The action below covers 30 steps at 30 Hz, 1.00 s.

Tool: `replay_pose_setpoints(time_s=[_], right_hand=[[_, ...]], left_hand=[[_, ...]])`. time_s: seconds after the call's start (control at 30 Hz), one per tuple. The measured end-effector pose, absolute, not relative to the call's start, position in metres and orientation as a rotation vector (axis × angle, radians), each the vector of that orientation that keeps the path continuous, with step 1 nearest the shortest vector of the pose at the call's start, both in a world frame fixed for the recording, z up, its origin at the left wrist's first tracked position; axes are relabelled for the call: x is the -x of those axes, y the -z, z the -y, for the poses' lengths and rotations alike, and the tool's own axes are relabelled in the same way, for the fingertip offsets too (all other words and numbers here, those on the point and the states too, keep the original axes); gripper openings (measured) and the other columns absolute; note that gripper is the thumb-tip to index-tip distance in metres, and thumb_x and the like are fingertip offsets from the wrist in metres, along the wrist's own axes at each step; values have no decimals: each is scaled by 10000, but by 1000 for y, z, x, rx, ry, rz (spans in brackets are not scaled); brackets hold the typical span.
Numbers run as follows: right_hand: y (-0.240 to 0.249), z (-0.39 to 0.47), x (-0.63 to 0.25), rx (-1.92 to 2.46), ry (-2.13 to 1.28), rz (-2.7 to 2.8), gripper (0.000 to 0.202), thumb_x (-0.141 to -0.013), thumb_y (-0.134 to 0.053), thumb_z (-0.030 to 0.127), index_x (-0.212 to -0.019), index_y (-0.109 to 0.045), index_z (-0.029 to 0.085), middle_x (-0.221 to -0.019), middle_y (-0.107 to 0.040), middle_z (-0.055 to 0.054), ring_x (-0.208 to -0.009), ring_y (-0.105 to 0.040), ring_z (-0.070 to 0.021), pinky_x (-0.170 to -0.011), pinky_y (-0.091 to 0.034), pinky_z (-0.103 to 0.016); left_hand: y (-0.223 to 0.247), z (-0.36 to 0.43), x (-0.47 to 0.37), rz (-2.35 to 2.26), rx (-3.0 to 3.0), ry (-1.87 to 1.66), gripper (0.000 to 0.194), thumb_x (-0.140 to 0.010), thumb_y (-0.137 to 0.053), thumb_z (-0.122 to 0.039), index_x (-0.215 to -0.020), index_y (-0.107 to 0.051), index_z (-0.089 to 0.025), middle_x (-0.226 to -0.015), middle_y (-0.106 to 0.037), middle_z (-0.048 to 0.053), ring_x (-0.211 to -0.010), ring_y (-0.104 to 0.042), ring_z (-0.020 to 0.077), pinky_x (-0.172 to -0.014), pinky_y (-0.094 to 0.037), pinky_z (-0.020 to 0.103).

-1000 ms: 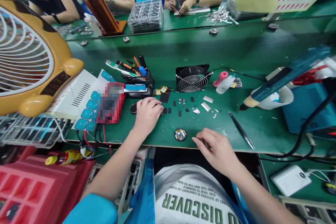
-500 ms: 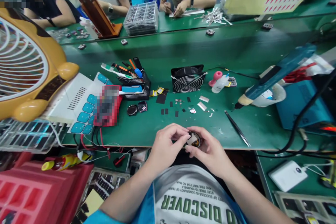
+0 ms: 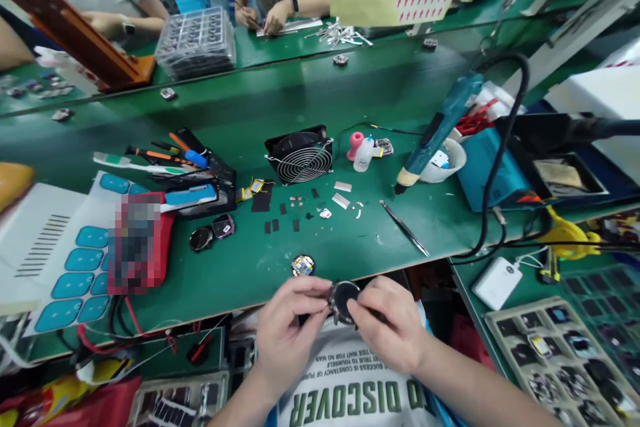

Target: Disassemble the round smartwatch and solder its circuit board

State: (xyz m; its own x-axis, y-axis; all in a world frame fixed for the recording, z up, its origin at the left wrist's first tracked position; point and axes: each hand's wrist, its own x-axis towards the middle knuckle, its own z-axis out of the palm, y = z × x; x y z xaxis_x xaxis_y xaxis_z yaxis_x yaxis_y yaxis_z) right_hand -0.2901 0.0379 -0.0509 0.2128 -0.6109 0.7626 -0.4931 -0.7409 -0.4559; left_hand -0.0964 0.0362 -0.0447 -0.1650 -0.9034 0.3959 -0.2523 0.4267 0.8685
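Observation:
Between my two hands, just off the bench's front edge, is a round watch case (image 3: 345, 302) with a dark disc face. My left hand (image 3: 295, 312) pinches its rim from the left. On the other side my right hand (image 3: 393, 321) grips it, fingers closed and one fingertip over the dark disc. A small round watch module (image 3: 303, 265) with exposed circuitry lies on the bench beyond my left hand. Farther back are small dark pads (image 3: 296, 225) and pale strips (image 3: 341, 201). Black tweezers (image 3: 404, 228) rest to the right.
A black fan (image 3: 303, 157) stands at the back centre. An electric screwdriver (image 3: 435, 130) hangs at right near a white tub (image 3: 447, 163). Left are a red meter (image 3: 143, 240), a tool holder (image 3: 223, 180) and two watch parts (image 3: 201, 238). Co-workers sit across the bench.
The round module with circuitry now lies on the bench. My hands have drawn back toward my body and hold a dark-faced round watch case. The view has turned to the right.

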Motion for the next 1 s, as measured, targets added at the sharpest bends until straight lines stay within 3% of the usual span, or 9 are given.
replay_pose_setpoints(time_s=[0.17, 0.27, 0.4, 0.5, 0.6, 0.73, 0.83, 1.0], right_hand=[[58, -39, 290, 2315, 1773, -930, 213, -831, -518, 23, -880, -636, 194, -814, -605, -55, -653, -549, -169, -494, -500, -312], [60, -38, 289, 2282, 1795, -928, 190, -868, -499, 44, -884, -628, 184, -836, -606, -69, -683, -554, -180, -516, -507, -316], [60, -36, 287, 2363, 1509, -995, 230, -997, -442, 114, -1034, -669, 120, -894, -694, -127, -784, -617, -226, -632, -545, -359], [64, -35, 286, 2159, 1238, -1005, 235, -1050, -455, 167, -1114, -680, 145, -952, -740, -115, -816, -673, -201, -701, -567, -324], [67, -33, 286, 1622, 978, -1022, 141, -1022, -577, 277, -1024, -688, 190, -791, -713, -29, -669, -667, -145, -611, -535, -242], [67, -28, 290, 984, 747, -1000, 248, -953, -645, 430, -1028, -632, 193, -506, -499, 95, -389, -456, -87, -417, -386, -190], [66, -25, 293, 964, 751, -986, 316, -950, -634, 490, -999, -635, 178, -521, -542, 73, -405, -474, -86, -432, -399, -191], [65, -22, 292, 1013, 817, -1091, 300, -870, -732, 462, -871, -715, 162, -590, -548, 49, -437, -476, -67, -455, -390, -200]], left_hand=[[50, -43, 95, 1674, -988, 755, 235, -851, -689, -9, -895, -669, -239, -1083, -776, 17, -931, -769, 178, -765, -668, 297], [54, -44, 92, 1681, -994, 746, 249, -844, -690, -6, -906, -671, -247, -1119, -775, 17, -933, -772, 192, -771, -674, 328], [54, -42, 92, 1786, -987, 737, 205, -856, -721, -47, -933, -692, -235, -1051, -779, 20, -911, -770, 174, -772, -656, 275], [49, -35, 92, 1867, -1071, 791, 107, -895, -728, -123, -877, -695, -223, -900, -763, 5, -799, -750, 138, -730, -622, 219], [47, -23, 87, 1918, -1159, 891, 61, -928, -728, -251, -881, -699, -224, -847, -728, 2, -724, -705, 127, -667, -587, 210], [52, -1, 66, 2090, -1414, 644, 252, -947, -684, -445, -1106, -726, -254, -1000, -699, 45, -858, -681, 198, -766, -584, 316], [60, 12, 54, 2194, -1575, 432, 337, -923, -691, -484, -1167, -711, -252, -1035, -671, 64, -959, -662, 264, -848, -560, 408], [66, 12, 57, 2175, -1572, 510, 187, -913, -704, -382, -1053, -701, -257, -1008, -692, 46, -952, -663, 260, -807, -543, 392]])
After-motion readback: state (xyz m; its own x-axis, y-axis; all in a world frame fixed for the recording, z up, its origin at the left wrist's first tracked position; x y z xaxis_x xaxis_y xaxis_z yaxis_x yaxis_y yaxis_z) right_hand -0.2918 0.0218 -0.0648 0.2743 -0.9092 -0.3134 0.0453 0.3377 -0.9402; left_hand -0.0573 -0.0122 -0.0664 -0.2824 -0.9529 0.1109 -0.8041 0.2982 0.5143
